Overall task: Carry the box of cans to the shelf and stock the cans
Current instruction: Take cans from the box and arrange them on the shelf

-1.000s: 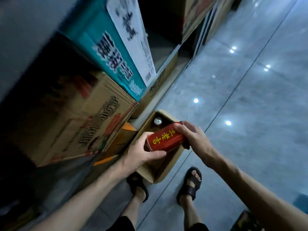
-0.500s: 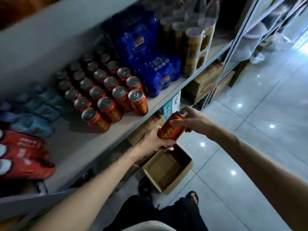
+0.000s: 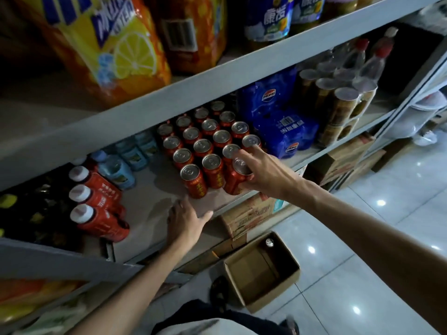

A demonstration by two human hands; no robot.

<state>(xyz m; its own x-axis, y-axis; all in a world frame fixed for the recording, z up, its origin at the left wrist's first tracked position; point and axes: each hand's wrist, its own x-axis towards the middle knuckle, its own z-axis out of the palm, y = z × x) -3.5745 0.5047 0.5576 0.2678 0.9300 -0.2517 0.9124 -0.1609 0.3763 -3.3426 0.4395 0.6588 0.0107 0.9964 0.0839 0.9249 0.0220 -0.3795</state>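
Several red cans (image 3: 204, 147) with silver tops stand in rows on the grey shelf (image 3: 154, 189). My right hand (image 3: 262, 174) grips one red can (image 3: 235, 176) at the front right corner of the rows, standing on the shelf near its edge. My left hand (image 3: 187, 220) rests flat on the shelf's front edge with fingers spread, holding nothing. The open cardboard box (image 3: 261, 269) sits on the floor below the shelf, with one can (image 3: 269, 242) left in its far corner.
Blue Pepsi packs (image 3: 280, 117) stand right of the cans, red bottles (image 3: 99, 213) and blue bottles (image 3: 128, 155) to the left. An upper shelf (image 3: 217, 76) holds orange drink packs. Cardboard cartons (image 3: 251, 213) fill the bottom level. The tiled floor (image 3: 362, 238) lies to the right.
The can rose from above the box to the shelf and now stands in the front row. My left hand let go of it and moved down to the shelf edge.
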